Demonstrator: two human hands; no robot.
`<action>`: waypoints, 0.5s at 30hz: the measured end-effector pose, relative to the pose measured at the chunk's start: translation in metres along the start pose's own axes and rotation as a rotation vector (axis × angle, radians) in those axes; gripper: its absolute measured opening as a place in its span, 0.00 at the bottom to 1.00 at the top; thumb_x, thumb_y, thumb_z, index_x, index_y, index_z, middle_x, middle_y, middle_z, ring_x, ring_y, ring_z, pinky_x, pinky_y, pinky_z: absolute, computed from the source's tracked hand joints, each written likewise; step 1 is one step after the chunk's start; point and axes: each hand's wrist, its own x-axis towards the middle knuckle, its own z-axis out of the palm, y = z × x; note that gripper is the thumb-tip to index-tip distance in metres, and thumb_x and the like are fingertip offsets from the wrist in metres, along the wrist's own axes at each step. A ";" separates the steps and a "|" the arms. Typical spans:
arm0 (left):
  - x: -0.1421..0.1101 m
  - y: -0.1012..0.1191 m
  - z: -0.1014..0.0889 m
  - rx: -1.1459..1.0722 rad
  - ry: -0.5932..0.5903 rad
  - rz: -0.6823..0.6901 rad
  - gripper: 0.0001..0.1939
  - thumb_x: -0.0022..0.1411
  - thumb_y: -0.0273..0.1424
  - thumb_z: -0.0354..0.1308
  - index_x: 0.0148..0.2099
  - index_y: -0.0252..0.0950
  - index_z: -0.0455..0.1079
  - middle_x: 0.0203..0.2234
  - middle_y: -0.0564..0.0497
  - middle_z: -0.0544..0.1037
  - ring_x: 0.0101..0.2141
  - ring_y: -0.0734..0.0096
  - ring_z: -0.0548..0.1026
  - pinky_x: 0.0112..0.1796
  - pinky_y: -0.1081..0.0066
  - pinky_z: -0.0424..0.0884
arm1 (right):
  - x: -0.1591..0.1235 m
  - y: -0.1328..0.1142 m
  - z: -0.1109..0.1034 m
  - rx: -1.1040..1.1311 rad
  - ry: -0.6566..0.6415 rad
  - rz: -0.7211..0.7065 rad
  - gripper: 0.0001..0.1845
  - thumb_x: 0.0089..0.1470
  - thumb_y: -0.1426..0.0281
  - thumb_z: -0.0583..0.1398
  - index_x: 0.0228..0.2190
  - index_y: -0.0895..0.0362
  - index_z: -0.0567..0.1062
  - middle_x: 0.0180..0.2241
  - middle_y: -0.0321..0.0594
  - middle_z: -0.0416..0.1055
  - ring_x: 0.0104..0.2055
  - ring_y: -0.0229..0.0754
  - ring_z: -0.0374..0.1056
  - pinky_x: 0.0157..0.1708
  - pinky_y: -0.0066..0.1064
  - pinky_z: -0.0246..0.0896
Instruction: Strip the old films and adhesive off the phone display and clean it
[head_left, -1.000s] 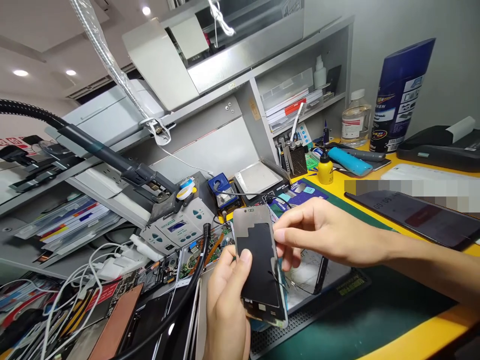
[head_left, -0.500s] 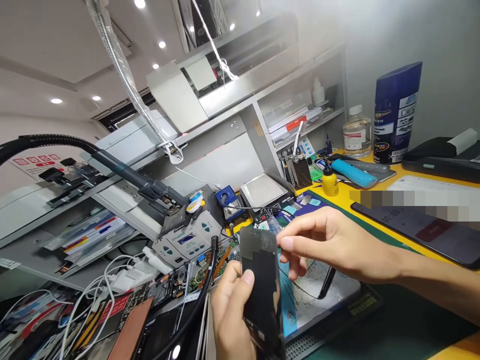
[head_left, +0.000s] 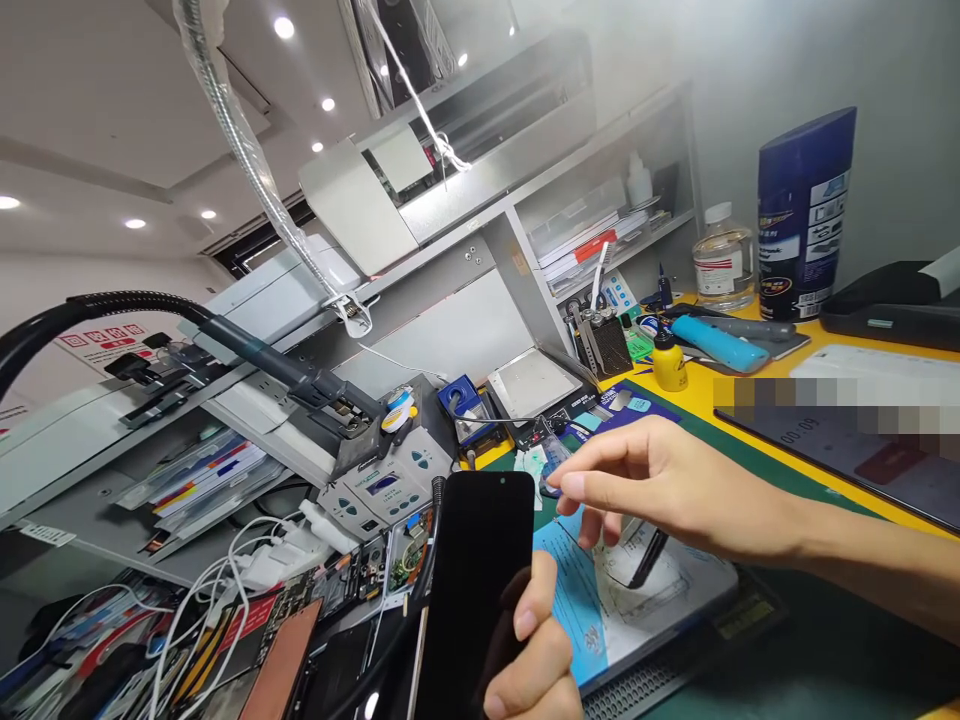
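A phone screen [head_left: 480, 570] stands tilted upright in my left hand [head_left: 536, 640], its dark glossy glass facing me. My fingers curl around its right edge; the rest of that hand is hidden behind it. Just right of the screen's top corner is my right hand [head_left: 652, 490], thumb and forefinger brought together, the other fingers curled. Whether the fingertips pinch anything is too small to tell. A slim black tool [head_left: 649, 560] pokes out below this palm and appears held in the curled fingers. Beneath it lies a white and blue work pad [head_left: 675, 600].
A grey soldering station [head_left: 390, 485] and a blue device [head_left: 461, 400] stand behind. Circuit boards, white cables [head_left: 217, 570] and a brownish-red panel [head_left: 281, 660] crowd the left. To the right are a yellow bottle [head_left: 670, 365], a light-blue tool [head_left: 720, 343] and a phone [head_left: 847, 450].
My left hand has turned the phone screen around, from its metal-backed rear to its glossy front, and moved it slightly left. My right hand keeps nearly the same place. The camera view has shifted slightly.
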 end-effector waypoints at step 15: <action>0.001 0.006 0.006 -0.022 -0.387 0.015 0.20 0.69 0.49 0.48 0.30 0.41 0.59 0.08 0.64 0.54 0.08 0.81 0.46 0.19 0.74 0.57 | 0.000 0.002 0.000 0.052 -0.018 -0.022 0.11 0.52 0.64 0.70 0.30 0.59 0.81 0.26 0.37 0.79 0.28 0.39 0.74 0.29 0.26 0.69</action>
